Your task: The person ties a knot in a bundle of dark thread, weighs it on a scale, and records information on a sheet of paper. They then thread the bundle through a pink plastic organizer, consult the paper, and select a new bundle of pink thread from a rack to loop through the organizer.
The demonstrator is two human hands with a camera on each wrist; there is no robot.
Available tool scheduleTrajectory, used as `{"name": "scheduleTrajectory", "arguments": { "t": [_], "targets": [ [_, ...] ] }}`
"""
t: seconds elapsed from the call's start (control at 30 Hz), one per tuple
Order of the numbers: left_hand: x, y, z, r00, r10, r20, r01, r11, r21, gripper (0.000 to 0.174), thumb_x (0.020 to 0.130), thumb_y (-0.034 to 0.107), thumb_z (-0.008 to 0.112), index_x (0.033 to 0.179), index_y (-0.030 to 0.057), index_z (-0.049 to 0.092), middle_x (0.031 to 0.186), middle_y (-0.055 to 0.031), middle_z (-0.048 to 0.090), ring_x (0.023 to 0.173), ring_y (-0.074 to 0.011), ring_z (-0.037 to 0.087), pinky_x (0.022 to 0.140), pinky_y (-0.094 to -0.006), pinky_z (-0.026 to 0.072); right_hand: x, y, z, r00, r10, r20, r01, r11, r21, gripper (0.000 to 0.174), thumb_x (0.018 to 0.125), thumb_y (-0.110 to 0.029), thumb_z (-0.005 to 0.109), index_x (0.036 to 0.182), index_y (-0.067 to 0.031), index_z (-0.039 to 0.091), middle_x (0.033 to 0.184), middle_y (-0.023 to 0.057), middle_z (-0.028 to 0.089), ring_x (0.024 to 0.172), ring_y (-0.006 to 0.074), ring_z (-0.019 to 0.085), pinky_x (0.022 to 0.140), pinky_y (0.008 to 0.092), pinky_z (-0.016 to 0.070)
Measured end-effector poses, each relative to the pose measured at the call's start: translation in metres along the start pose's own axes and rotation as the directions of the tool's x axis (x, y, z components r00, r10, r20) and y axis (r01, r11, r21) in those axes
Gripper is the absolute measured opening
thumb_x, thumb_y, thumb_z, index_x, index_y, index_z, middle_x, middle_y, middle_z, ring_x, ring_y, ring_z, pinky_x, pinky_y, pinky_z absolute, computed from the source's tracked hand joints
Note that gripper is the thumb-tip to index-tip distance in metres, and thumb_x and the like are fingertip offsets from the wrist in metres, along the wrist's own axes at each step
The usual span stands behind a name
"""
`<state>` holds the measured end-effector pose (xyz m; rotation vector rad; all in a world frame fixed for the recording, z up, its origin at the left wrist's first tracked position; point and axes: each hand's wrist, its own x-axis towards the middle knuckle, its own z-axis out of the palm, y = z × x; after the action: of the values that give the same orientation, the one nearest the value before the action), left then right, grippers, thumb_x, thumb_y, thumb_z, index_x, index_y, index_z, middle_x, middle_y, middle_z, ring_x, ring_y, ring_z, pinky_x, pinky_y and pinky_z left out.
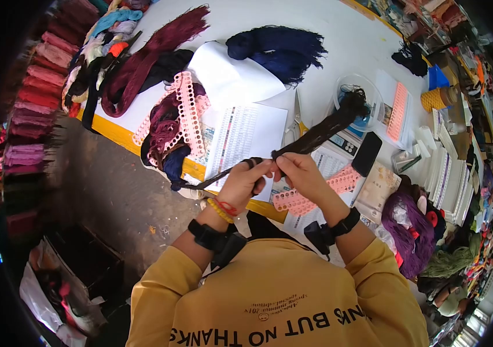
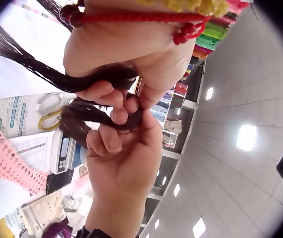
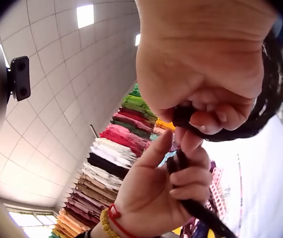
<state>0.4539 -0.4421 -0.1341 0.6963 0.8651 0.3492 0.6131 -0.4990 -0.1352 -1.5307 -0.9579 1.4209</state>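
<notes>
Both hands meet at a dark brown hank of thread (image 1: 330, 122) in front of the chest. My left hand (image 1: 241, 180) has its fingers curled round a narrow strand of it, which trails toward the table's front edge. Close beside it, my right hand (image 1: 301, 173) pinches the hank near its bound end, and the thick part extends over the scale toward a clear tub. In the left wrist view, the thread (image 2: 126, 116) bends between the fingertips of both hands. The right wrist view shows the right hand (image 3: 201, 79) above the left hand (image 3: 156, 181), fingertips close together.
Pink perforated strips (image 1: 319, 191), a phone (image 1: 367, 155), a scale (image 1: 344, 143) and scissors (image 1: 300, 122) lie around the hands. A clear tub (image 1: 381, 95) stands behind. Navy thread (image 1: 281, 52), maroon thread (image 1: 154, 61) and printed sheets (image 1: 241, 139) cover parts of the white table.
</notes>
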Motion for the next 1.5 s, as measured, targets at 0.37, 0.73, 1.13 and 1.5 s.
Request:
{"name": "scheduleTrajectory", "arguments": {
  "t": [0.37, 0.73, 1.13, 1.5],
  "targets": [
    [0.003, -0.013, 0.006, 0.977, 0.109, -0.181, -0.133, 0.983, -0.124, 0.012, 0.084, 0.012, 0.058, 0.087, 0.0011, 0.057, 0.063, 0.0012, 0.051, 0.049, -0.0046, 0.038, 0.045, -0.018, 0.0278, -0.008, 0.002, 0.021, 0.994, 0.063, -0.094, -0.07, 0.995, -0.069, 0.028, 0.088, -0.023, 0.046, 0.082, 0.0007, 0.06, 0.06, 0.0057, 0.06, 0.045, 0.0097, 0.05, 0.045, 0.0241, 0.0406],
    [0.0, -0.013, 0.005, 0.981, 0.059, -0.187, -0.077, 0.993, -0.087, 0.02, 0.084, 0.02, 0.06, 0.088, 0.0006, 0.059, 0.059, 0.0017, 0.049, 0.047, -0.0047, 0.039, 0.045, -0.0179, 0.0298, -0.009, 0.004, 0.027, 0.993, 0.009, -0.118, -0.015, 0.999, -0.052, 0.019, 0.09, -0.015, 0.046, 0.089, 0.0004, 0.057, 0.065, 0.0047, 0.059, 0.045, 0.0061, 0.048, 0.042, 0.0187, 0.0387],
    [-0.004, -0.016, 0.006, 0.975, 0.175, -0.138, -0.161, 0.981, 0.104, 0.014, 0.081, 0.016, 0.062, 0.079, 0.0019, 0.059, 0.063, 0.0002, 0.054, 0.05, -0.0038, 0.039, 0.046, -0.0173, 0.0293, -0.008, 0.008, 0.029, 0.997, 0.038, -0.061, -0.026, 0.984, 0.179, 0.023, 0.092, -0.017, 0.043, 0.095, 0.0014, 0.057, 0.073, 0.0059, 0.06, 0.054, 0.0081, 0.054, 0.044, 0.0191, 0.0437],
    [0.003, -0.028, -0.001, 0.915, 0.369, -0.164, -0.317, 0.908, 0.275, 0.01, 0.077, 0.009, 0.06, 0.071, 0.0008, 0.06, 0.062, -0.002, 0.057, 0.048, -0.0036, 0.04, 0.045, -0.0182, 0.0287, -0.01, 0.014, 0.035, 0.976, -0.069, -0.206, 0.078, 0.996, 0.035, 0.016, 0.089, -0.014, 0.048, 0.088, 0.001, 0.054, 0.067, 0.0055, 0.06, 0.05, 0.008, 0.053, 0.045, 0.0211, 0.0438]
  ]
}}
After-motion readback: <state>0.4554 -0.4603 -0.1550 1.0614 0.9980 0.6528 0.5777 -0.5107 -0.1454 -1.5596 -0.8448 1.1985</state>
